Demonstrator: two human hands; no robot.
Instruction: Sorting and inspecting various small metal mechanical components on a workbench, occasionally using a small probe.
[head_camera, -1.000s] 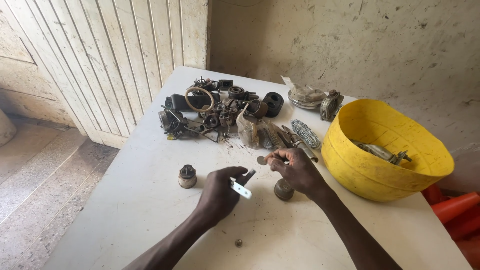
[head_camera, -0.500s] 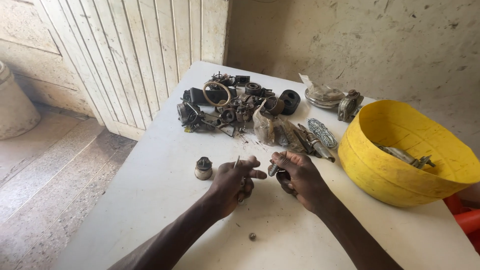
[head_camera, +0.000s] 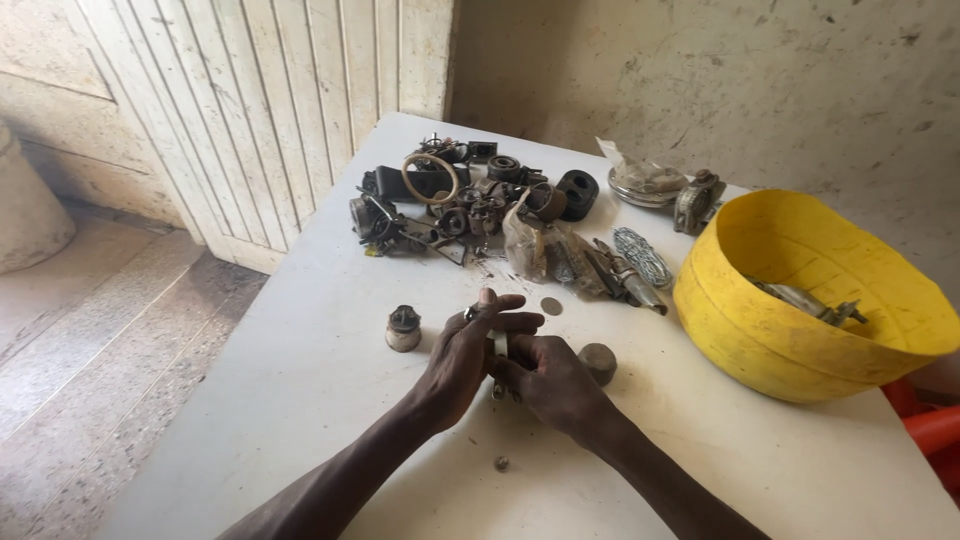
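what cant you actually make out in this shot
- Small metal part, head view: mostly covered by the left hand and right hand; its shape is unclear.
- Yellow bowl: its right rim is cut by the frame edge, its near wall hides some contents.
- Pile of parts: too small and tangled to identify.

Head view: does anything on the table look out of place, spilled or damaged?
Nothing looks spilled or broken. One small screw-like bit lies alone on the white table near the wrists, apart from the heap of dark metal parts by the far edge.
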